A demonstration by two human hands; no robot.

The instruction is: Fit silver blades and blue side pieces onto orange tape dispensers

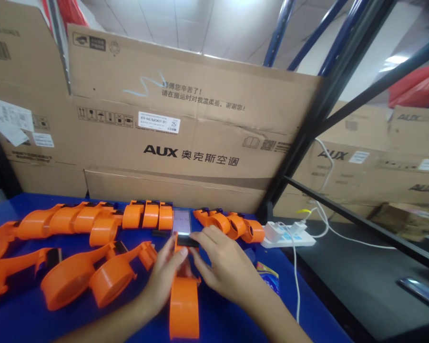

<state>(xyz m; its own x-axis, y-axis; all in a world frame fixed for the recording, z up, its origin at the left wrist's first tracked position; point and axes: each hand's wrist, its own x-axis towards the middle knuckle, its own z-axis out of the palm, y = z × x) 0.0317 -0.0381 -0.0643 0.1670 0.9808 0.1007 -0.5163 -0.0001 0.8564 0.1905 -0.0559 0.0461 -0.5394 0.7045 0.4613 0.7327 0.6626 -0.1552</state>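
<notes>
An orange tape dispenser (184, 305) lies on the blue table (28, 319) right in front of me. My left hand (164, 276) grips its left side, thumb up near the black blade end (186, 241). My right hand (221, 267) rests over the right side, fingers curled onto that same black end. Both hands are closed on the dispenser.
Several more orange dispensers (75, 274) lie at the left and in a row along the back (150, 215). A phone (181, 222) leans behind my hands. A white power strip (289, 234) with cables sits right. Big cardboard boxes (186, 128) wall the back.
</notes>
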